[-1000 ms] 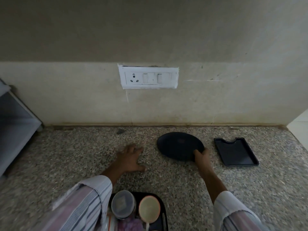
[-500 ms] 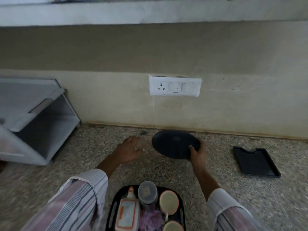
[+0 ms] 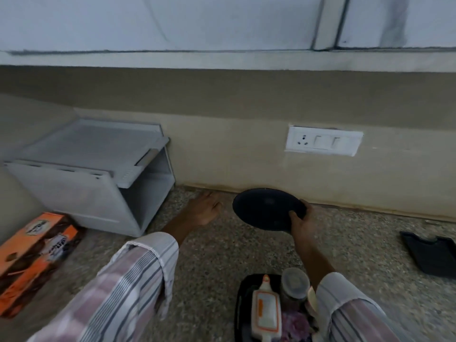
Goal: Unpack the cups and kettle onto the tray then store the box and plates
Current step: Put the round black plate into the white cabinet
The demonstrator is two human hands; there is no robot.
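My right hand [image 3: 299,222] grips the near right edge of a round black plate [image 3: 265,208] and holds it tilted, lifted off the speckled counter [image 3: 209,262] close to the wall. My left hand [image 3: 203,209] rests on the counter just left of the plate, fingers spread, holding nothing. A black tray [image 3: 240,304] at the bottom edge carries a white kettle with orange trim [image 3: 266,309], a lidded jar [image 3: 294,283] and a cup partly hidden by my right sleeve. An orange box [image 3: 32,257] lies at the far left.
A white open-fronted shelf rack [image 3: 98,174] stands on the counter at the left against the wall. A small black rectangular tray [image 3: 429,253] lies at the right. A white socket and switch plate [image 3: 323,143] is on the wall above the plate.
My view has swung up and left, bringing the rack and the orange box into sight. My right hand has raised the plate off the counter. My left hand stays put.
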